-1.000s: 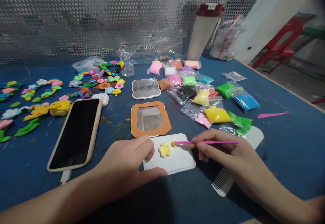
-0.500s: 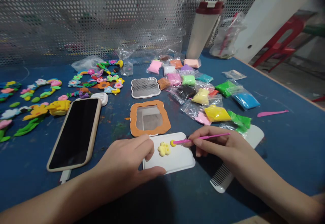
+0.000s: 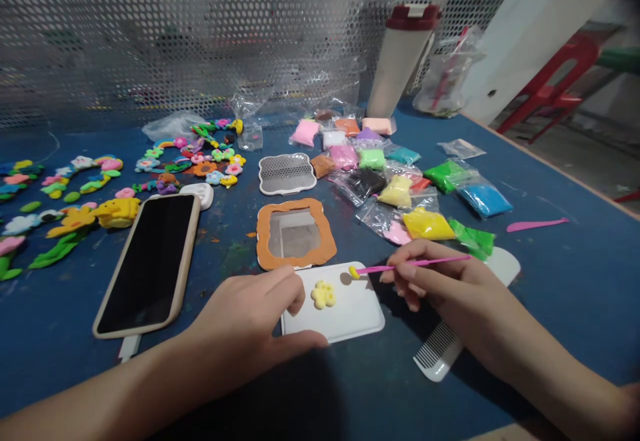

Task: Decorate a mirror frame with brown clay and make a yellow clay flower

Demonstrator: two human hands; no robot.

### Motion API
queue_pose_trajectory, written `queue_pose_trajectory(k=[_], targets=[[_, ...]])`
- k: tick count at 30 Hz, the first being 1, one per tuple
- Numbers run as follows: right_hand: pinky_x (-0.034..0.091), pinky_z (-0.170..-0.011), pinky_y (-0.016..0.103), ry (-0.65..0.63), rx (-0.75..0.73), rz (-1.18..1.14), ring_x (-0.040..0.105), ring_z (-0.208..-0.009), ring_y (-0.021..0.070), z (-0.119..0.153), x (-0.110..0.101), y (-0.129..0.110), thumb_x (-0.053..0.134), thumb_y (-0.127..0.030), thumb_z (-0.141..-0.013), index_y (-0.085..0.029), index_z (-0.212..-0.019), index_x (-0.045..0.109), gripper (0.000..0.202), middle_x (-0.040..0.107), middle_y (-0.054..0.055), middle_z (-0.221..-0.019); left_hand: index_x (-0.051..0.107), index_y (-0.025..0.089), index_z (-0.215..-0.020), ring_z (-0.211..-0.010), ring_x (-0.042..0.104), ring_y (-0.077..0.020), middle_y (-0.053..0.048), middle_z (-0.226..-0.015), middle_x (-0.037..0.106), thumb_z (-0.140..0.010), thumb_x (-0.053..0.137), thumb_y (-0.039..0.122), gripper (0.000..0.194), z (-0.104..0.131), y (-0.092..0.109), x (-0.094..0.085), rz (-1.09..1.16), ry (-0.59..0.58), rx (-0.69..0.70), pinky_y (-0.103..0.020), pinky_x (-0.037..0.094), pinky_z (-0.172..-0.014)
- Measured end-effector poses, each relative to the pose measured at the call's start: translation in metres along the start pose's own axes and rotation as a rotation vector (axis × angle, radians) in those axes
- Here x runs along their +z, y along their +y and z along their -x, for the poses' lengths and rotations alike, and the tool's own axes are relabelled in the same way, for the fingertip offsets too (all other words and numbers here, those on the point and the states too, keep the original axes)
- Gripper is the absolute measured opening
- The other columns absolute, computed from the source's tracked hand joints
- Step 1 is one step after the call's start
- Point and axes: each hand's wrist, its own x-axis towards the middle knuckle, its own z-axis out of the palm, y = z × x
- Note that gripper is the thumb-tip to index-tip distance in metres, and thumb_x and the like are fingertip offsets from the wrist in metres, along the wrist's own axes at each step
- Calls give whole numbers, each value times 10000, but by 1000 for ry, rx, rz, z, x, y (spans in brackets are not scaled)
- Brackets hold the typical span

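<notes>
At the lower centre of the frame, we see the left hand [image 3: 260, 309] with thumb and fingers clamped on the left end of the white board [image 3: 350, 314], as before. At lower right, the right hand [image 3: 445, 284] has its fingers pinched together on the pink stick [image 3: 435, 262]. We notice its tip has risen: the yellow dot [image 3: 354, 272], earlier against the board, now hangs above its shadow, up and right of the unmoved pale yellow flower [image 3: 323, 295].
</notes>
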Motion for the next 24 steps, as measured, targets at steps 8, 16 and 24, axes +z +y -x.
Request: queue_pose_trajectory(k=[8, 16, 24], targets=[[430, -559, 192, 58, -205, 202, 550, -646, 105, 13, 7, -8, 621, -299, -819, -240, -822, 653, 67, 602, -17, -716, 614, 226, -764, -645, 567, -129, 33, -738, 641, -815, 512, 351, 170, -7, 8, -14, 438, 93, -249, -208, 376, -548], [481, -586, 175, -50, -443, 438, 622, -688, 104, 23, 30, -28, 589, -194, -824, -265, -842, 666, 107, 681, -32, -768, 701, 204, -729, -733, 582, -155, 12, -753, 687, -739, 602, 368, 192, -10, 21, -26, 930, -11, -526, -203, 413, -632], [492, -606, 137, -28, -487, 448, 630, -698, 76, 23, 34, -22, 585, -164, -828, -293, -866, 655, 151, 688, -61, -779, 696, 151, -806, -436, 267, -56, 72, -455, 387, -757, 623, 428, 291, -7, 18, -23, 1196, -118, -631, -200, 163, -426]])
